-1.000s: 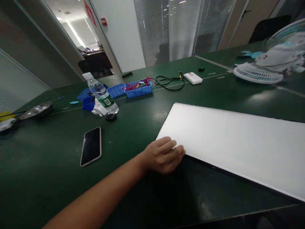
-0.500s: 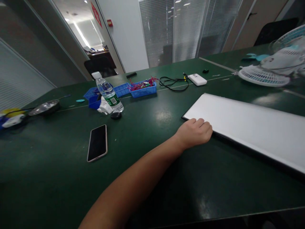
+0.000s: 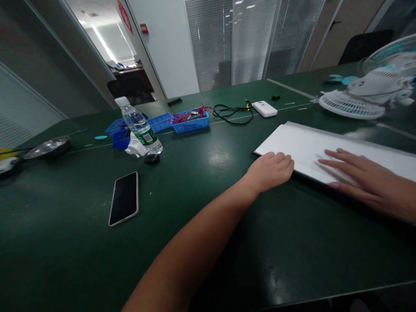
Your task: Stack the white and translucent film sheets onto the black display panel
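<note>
A long white flat panel (image 3: 302, 145) lies on the green table (image 3: 201, 195), reaching off to the right. My left hand (image 3: 271, 170) is curled on the panel's near left corner, fingers closed against its edge. My right hand (image 3: 364, 182) lies flat on top of the panel with its fingers stretched out and spread, holding nothing.
A black phone (image 3: 124, 198) lies face up at the left. Behind it stand a water bottle (image 3: 138, 127), blue trays (image 3: 190, 121) with red wires, a black cable (image 3: 231, 113) and a white box (image 3: 264, 108). A white fan (image 3: 373, 93) lies at the far right.
The panel has slid away from me and to the right with my left hand on its corner. My right hand has come into view and now rests flat on the panel.
</note>
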Tool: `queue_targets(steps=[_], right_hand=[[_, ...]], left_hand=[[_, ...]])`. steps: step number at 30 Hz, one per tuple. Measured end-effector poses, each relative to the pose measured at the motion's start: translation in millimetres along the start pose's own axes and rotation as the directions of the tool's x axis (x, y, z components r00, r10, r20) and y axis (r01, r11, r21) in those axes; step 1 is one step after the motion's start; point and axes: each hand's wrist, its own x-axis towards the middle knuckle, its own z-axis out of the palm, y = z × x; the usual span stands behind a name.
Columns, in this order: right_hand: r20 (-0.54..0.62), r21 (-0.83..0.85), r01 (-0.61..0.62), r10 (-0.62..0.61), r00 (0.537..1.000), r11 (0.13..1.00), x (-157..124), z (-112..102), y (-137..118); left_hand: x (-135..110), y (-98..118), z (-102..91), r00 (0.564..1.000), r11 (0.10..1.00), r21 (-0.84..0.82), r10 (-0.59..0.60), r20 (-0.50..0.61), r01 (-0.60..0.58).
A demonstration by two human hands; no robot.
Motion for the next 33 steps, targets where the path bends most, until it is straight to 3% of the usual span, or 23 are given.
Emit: queue_targets(steps=[3, 12, 21, 26, 29, 33], right_hand=[[0.216, -0.099, 0.088, -0.065, 0.974, 0.991, 12, 27, 0], [0.218, -0.147, 0.073, -0.04, 0.975, 0.986, 39, 47, 22], [0.325, -0.514, 0.098, 0.088, 0.942, 0.852, 67, 48, 14], [0.339, -0.509, 0.17, 0.015, 0.941, 0.844, 58, 48, -1], [0.397, -0.464, 0.272, -0.077, 0.915, 0.843, 44, 49, -8], [0.422, -0.444, 0.301, -0.1, 0.901, 0.844, 32, 50, -10]], left_hand=[[-4, 0, -2.1, 0.999, 1.0, 0.001, 0.008, -0.031, -0.008], [-6, 2, -2.6, 0.997, 0.996, -0.078, 0.042, -0.061, -0.047], [-8, 2, 5.6, 0.987, 0.993, -0.096, 0.058, -0.152, -0.073], [-9, 0, 7.6, 0.99, 0.989, -0.142, 0.031, -0.136, -0.051], [-9, -2, 6.7, 0.993, 0.988, -0.15, 0.023, -0.115, -0.04], [-8, -1, 6.4, 0.992, 0.987, -0.148, 0.041, -0.122, -0.059]])
